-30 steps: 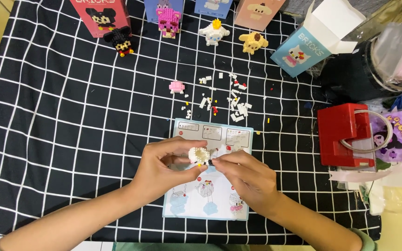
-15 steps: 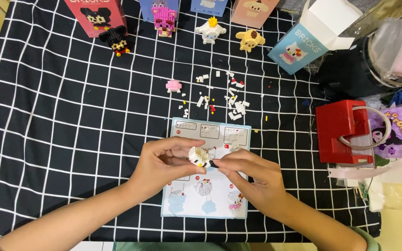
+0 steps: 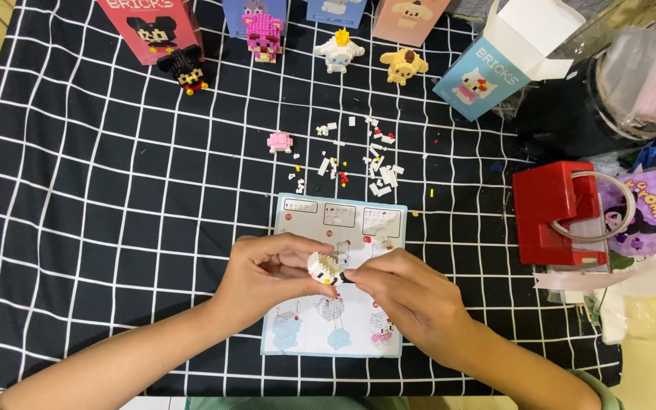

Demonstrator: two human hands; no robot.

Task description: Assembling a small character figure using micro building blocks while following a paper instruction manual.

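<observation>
Over a light blue instruction sheet (image 3: 358,220), my left hand (image 3: 267,277) and my right hand (image 3: 404,296) meet around a small white brick-built piece (image 3: 323,266). The left fingers curl around it from the left; the right fingertips pinch it from the right. A scatter of tiny white, red and yellow loose bricks (image 3: 358,159) lies just beyond the sheet. A small pink brick lump (image 3: 279,141) sits left of the scatter.
Several finished brick figures (image 3: 338,52) and coloured boxes (image 3: 149,26) stand along the far edge of the black checked cloth (image 3: 100,190). An open blue box (image 3: 487,72) is at the back right. A red tape dispenser (image 3: 556,216) and plastic bags (image 3: 647,205) crowd the right side.
Both hands stay on the white piece over the sheet; they have shifted only slightly, with the fingers working at it.
</observation>
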